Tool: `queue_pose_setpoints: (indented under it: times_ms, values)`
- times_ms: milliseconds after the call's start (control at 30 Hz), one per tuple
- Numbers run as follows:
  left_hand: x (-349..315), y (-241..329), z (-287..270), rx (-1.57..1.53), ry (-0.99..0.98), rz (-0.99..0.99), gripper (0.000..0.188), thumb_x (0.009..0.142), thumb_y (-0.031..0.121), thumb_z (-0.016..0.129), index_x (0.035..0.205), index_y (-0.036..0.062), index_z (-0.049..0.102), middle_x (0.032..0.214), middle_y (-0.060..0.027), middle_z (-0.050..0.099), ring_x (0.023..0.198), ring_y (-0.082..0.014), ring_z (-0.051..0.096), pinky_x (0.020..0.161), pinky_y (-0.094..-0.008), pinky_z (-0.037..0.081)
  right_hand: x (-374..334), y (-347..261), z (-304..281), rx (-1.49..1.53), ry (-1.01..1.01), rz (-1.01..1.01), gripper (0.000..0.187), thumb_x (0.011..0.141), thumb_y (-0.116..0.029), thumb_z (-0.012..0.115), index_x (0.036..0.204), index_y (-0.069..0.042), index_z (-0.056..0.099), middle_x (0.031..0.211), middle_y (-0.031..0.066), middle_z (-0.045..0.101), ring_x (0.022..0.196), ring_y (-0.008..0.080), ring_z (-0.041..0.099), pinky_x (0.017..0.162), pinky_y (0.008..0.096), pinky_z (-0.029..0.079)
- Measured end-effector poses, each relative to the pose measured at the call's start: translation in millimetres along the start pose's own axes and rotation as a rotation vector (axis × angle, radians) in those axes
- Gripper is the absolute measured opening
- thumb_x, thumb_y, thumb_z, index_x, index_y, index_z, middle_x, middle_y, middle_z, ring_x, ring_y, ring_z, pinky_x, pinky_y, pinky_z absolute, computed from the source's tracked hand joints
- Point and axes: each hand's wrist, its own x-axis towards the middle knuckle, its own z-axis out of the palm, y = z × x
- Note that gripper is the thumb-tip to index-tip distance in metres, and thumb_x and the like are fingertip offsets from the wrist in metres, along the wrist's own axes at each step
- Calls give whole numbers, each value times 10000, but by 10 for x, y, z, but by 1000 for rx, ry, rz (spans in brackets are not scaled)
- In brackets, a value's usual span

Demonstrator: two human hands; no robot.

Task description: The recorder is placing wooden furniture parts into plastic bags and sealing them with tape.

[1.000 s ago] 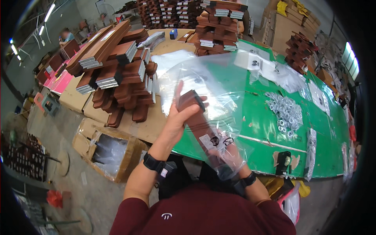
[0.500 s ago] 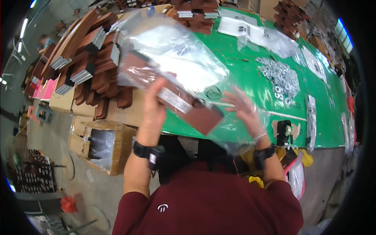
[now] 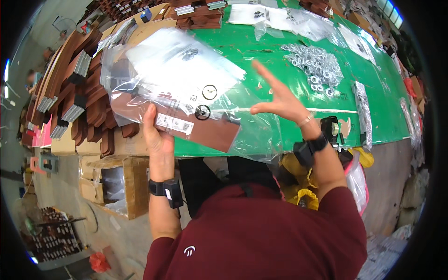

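Note:
A flat brown panel [image 3: 207, 136] with a white label [image 3: 174, 123] lies in a large clear plastic bag [image 3: 261, 135] over the near edge of the green table. My left hand [image 3: 161, 139] grips the panel and film at the near left side, thumb on top beside the label; its other fingers are hidden underneath. More clear plastic with black printed marks [image 3: 158, 53] spreads over the panel's far side. My right hand [image 3: 283, 101] is raised to the right of the bag, empty, with thumb and fingers spread wide.
Brown profiles [image 3: 81, 100] with silvery ends are stacked on the left. Metal rings [image 3: 322, 70] lie heaped on the green table [image 3: 233, 49], beyond a tape dispenser [image 3: 330, 129] and a wrapped strip [image 3: 362, 114]. Flat bags [image 3: 247, 14] lie at the back; a cardboard box [image 3: 135, 186] stands below left.
My right hand has come off the clear film and moved up, fingers spreading. My left hand keeps its grip while the bagged panel shifts left and lies flatter. The whole view has turned slightly.

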Motion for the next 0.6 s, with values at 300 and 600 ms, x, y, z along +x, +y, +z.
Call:
queue_pose_setpoints:
  times_ms: [300, 600]
  values:
    - [-98, -173, -369, -133, -106, -11, 672, 889, 296, 735, 1428, 17, 447, 1426, -134, 531, 1331, -289, 488, 1158, -464, 372, 260, -407, -121, 414, -400, 42, 135, 891, -115, 731, 944, -3, 678, 989, 55, 675, 899, 110, 628, 778, 262, 515]
    - [-301, -374, -782, -271, -46, -96, 820, 786, 421, 818, 1444, 98, 451, 1455, -77, 506, 1371, -278, 428, 1176, -501, 325, 230, -752, -259, 365, -255, -35, 99, 966, -99, 610, 1012, -13, 589, 855, 36, 654, 802, 122, 645, 755, 273, 515]
